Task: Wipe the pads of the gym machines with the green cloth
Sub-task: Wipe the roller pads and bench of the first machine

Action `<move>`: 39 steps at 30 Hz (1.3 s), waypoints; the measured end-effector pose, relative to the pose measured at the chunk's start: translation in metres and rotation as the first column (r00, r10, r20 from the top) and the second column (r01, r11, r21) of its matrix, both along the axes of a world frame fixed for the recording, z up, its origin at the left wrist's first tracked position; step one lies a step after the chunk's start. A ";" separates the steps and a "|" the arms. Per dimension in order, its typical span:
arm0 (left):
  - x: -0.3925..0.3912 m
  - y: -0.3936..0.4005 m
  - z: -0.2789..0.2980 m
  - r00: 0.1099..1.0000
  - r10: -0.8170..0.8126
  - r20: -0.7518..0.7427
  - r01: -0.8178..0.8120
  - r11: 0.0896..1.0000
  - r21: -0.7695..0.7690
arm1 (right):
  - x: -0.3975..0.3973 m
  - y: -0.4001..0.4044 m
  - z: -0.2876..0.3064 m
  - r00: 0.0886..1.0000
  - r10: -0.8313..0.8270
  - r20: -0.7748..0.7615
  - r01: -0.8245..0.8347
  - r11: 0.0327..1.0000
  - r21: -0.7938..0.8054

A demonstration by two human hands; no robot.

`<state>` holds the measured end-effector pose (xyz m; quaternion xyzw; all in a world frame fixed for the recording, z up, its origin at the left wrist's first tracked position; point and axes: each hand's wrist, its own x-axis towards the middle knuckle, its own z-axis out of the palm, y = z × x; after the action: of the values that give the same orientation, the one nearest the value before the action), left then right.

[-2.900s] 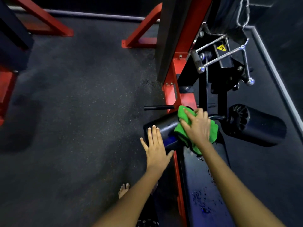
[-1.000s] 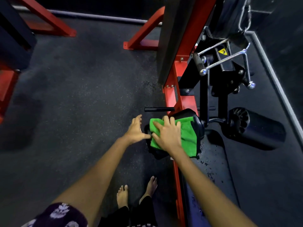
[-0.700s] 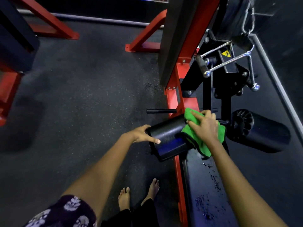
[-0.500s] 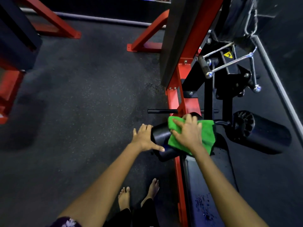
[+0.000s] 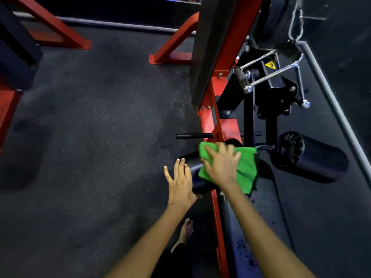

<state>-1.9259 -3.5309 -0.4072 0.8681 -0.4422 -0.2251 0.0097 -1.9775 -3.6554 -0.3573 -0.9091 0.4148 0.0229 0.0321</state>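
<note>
A green cloth (image 5: 246, 168) lies spread over the left black roller pad (image 5: 195, 173) of a red-framed gym machine. My right hand (image 5: 221, 165) presses flat on the cloth with its fingers spread. My left hand (image 5: 180, 181) rests with straight fingers against the roller's left end. A second black roller pad (image 5: 317, 157) sticks out on the machine's right side. The long black seat pad (image 5: 261, 227) runs toward me below the rollers and carries wet droplets.
The red machine frame (image 5: 212, 121) rises just behind the rollers, with a short black peg (image 5: 193, 135) and a chrome cable handle (image 5: 275, 75). More red frames (image 5: 60, 31) stand at the back left. Dark rubber floor (image 5: 90, 147) spreads left. My bare foot (image 5: 186, 231) is below.
My right hand has kept sliding the cloth back and forth along the left roller. My left hand has shifted from gripping the roller's end to lying flat against it.
</note>
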 end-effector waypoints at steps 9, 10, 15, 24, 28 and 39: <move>0.062 0.016 -0.001 0.930 -0.093 -0.356 -0.062 0.914 -0.401 | -0.051 -0.016 -0.015 0.999 -0.009 0.047 0.012 0.997 -0.082; 0.068 0.014 -0.002 0.906 -0.085 -0.416 -0.103 0.906 -0.410 | -0.042 -0.010 -0.016 0.989 -0.128 0.068 0.131 0.990 -0.052; 0.076 -0.012 0.008 0.759 0.029 -0.650 -0.319 0.888 -0.332 | -0.012 0.061 -0.027 0.998 0.023 0.058 -0.020 0.998 -0.054; 0.054 -0.019 0.012 0.925 -0.100 -0.367 0.037 0.984 -0.174 | -0.061 -0.035 -0.004 0.929 -0.331 0.164 0.340 0.940 -0.028; 0.037 -0.028 0.026 0.977 -0.120 -0.176 0.116 0.993 -0.029 | -0.051 -0.062 0.004 0.817 -0.559 0.144 0.546 0.829 0.122; -0.023 -0.018 0.036 0.991 -0.070 0.111 0.045 0.977 0.207 | -0.038 -0.066 0.005 0.783 -0.621 0.025 0.619 0.783 0.063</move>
<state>-1.9486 -3.5489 -0.3711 0.8631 -0.4415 -0.2179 -0.1122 -2.0151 -3.7214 -0.3525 -0.7216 0.6887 0.0018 0.0701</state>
